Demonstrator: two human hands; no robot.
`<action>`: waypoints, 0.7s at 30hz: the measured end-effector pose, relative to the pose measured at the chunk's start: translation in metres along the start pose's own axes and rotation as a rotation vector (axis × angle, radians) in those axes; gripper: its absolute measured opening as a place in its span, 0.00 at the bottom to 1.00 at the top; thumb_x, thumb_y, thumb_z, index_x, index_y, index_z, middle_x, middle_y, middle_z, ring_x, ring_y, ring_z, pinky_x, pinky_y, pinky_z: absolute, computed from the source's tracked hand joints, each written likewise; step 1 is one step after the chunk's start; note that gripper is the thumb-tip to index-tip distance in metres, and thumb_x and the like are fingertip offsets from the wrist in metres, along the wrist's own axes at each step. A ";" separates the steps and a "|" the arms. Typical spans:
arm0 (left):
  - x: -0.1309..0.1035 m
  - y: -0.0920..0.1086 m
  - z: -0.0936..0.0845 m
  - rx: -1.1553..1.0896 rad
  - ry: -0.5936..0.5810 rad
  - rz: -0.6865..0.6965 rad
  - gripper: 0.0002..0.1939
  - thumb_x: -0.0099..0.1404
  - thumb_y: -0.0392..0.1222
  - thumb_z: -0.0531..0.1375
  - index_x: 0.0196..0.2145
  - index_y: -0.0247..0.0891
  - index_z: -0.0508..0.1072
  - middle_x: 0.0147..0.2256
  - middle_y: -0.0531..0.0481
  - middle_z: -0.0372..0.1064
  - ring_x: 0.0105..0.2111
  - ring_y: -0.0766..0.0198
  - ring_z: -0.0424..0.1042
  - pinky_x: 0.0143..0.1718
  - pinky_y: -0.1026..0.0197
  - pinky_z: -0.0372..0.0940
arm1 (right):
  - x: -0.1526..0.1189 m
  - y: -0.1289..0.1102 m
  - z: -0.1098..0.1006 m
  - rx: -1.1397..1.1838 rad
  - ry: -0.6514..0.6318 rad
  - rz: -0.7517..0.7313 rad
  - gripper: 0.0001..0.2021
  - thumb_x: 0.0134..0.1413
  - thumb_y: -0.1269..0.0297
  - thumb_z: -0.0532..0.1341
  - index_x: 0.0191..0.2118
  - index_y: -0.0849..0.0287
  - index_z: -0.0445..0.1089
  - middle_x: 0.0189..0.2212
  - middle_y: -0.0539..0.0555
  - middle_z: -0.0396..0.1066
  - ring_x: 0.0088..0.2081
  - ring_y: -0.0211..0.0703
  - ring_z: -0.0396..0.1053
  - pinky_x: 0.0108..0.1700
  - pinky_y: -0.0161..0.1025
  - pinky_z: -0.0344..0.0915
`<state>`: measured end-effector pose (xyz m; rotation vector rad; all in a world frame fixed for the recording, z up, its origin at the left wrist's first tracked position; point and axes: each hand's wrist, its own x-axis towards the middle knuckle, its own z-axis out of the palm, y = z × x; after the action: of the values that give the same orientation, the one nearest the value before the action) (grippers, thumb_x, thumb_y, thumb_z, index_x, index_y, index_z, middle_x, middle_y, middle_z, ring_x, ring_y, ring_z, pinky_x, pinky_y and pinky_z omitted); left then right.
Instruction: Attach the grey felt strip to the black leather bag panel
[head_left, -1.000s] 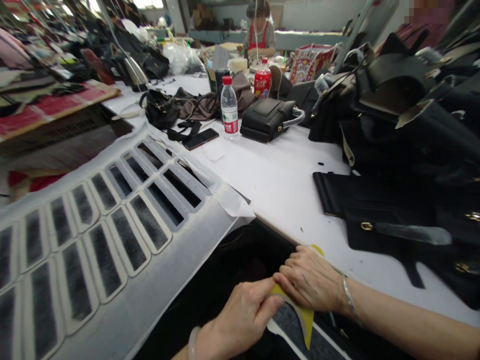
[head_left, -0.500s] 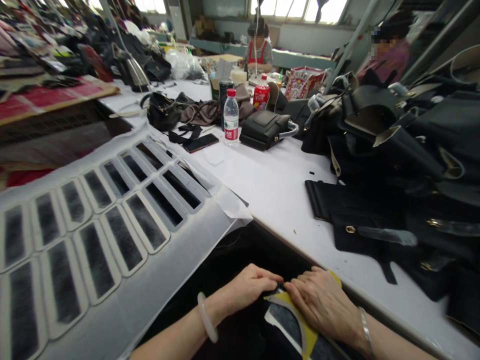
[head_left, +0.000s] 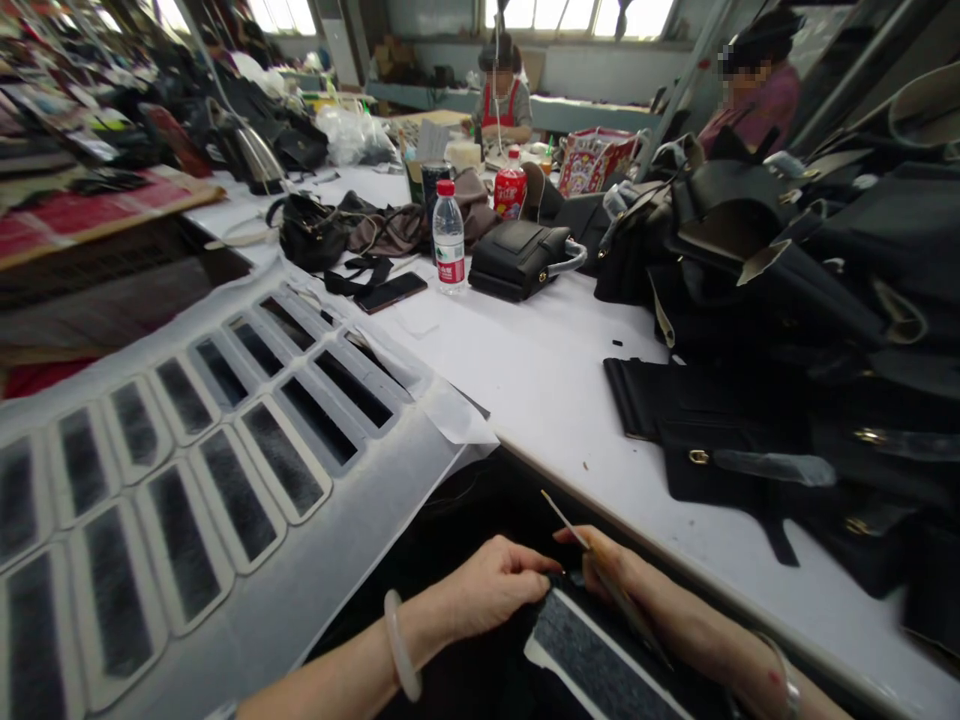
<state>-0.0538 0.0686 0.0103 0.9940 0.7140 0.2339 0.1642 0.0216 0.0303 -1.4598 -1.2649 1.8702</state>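
Note:
Low in front of me, a dark strip with pale sticky-looking borders (head_left: 600,650) slants down to the right against dark material. My left hand (head_left: 495,590) is closed, pinching its upper end between thumb and fingertips. My right hand (head_left: 652,590) is closed on a thin yellowish backing strip (head_left: 622,600), seen nearly edge-on, which stands away from the dark strip. Its far tip pokes out beyond the fingers. To the left, a pale backing sheet (head_left: 375,510) carries rows of similar dark strips with light borders; a few slots look darker and open.
A white table (head_left: 525,370) runs alongside, its edge close to my right forearm. Black bags (head_left: 750,410) are heaped on the right. A water bottle (head_left: 448,240), a phone (head_left: 391,292) and a black handbag (head_left: 517,258) stand or lie farther back. Two people sit beyond.
The yellow backing lay broad over the dark strip under my right hand; now it is lifted off and turned edge-on in that hand. My left hand keeps its pinch. The view shifted slightly.

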 end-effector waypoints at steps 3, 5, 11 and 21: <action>0.001 -0.006 0.002 0.047 0.039 -0.004 0.17 0.56 0.40 0.57 0.39 0.33 0.81 0.32 0.49 0.75 0.33 0.60 0.71 0.38 0.61 0.64 | 0.011 0.002 0.000 0.001 -0.037 -0.058 0.43 0.48 0.30 0.61 0.61 0.57 0.59 0.31 0.47 0.58 0.31 0.41 0.55 0.34 0.38 0.54; 0.000 -0.010 0.004 0.074 0.079 -0.007 0.15 0.58 0.41 0.57 0.37 0.33 0.81 0.30 0.49 0.74 0.32 0.60 0.70 0.36 0.62 0.64 | 0.018 0.008 0.003 -0.012 0.030 -0.041 0.39 0.49 0.36 0.66 0.59 0.58 0.61 0.34 0.49 0.63 0.36 0.44 0.60 0.39 0.40 0.58; -0.003 -0.015 0.006 0.151 0.126 -0.002 0.15 0.61 0.42 0.55 0.36 0.33 0.80 0.25 0.53 0.68 0.25 0.66 0.63 0.30 0.65 0.59 | 0.026 0.017 0.013 -0.030 -0.050 -0.087 0.22 0.60 0.45 0.61 0.50 0.58 0.67 0.41 0.53 0.71 0.44 0.50 0.67 0.47 0.44 0.63; -0.006 -0.004 0.005 0.258 0.180 0.029 0.14 0.64 0.41 0.52 0.31 0.33 0.75 0.21 0.57 0.55 0.21 0.70 0.51 0.24 0.65 0.50 | 0.026 0.006 0.015 -0.313 -0.035 -0.140 0.18 0.69 0.53 0.54 0.60 0.51 0.60 0.44 0.50 0.72 0.44 0.45 0.70 0.48 0.40 0.64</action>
<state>-0.0558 0.0598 0.0115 1.2405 0.9100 0.2635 0.1430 0.0339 0.0120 -1.4498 -1.6912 1.6696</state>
